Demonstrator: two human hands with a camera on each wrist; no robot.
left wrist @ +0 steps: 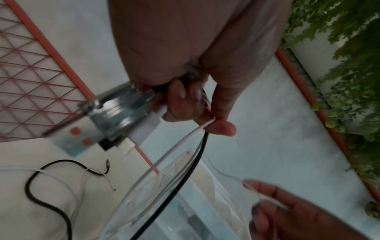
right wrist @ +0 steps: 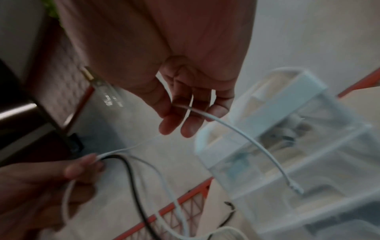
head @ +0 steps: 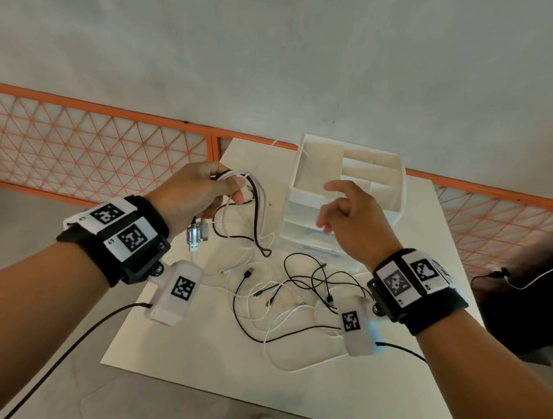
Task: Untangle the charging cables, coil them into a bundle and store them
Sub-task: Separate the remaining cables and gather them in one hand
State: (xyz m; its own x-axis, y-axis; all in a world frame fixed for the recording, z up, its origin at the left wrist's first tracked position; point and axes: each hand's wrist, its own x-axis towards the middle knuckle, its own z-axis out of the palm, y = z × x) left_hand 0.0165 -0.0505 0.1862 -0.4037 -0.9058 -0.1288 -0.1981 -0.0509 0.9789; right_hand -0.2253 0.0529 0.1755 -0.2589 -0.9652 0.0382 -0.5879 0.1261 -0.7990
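My left hand (head: 203,190) is raised over the white table (head: 198,364) and grips a bundle of white and black charging cables (head: 256,221), whose loops hang below it. Their USB plugs (head: 196,237) dangle under the palm, and the left wrist view shows these plugs (left wrist: 115,113) blurred. To the right, my right hand (head: 348,209) pinches a thin white cable (right wrist: 246,138) between thumb and fingers. That cable's small plug (right wrist: 298,190) hangs free. Several more black and white cables (head: 296,299) lie tangled on the table below both hands.
A white storage box (head: 301,197) with open top compartments and clear drawers stands at the table's far side, just beyond my right hand. An orange mesh fence (head: 97,144) runs behind the table. A dark object (head: 518,299) with a cable on it sits to the right.
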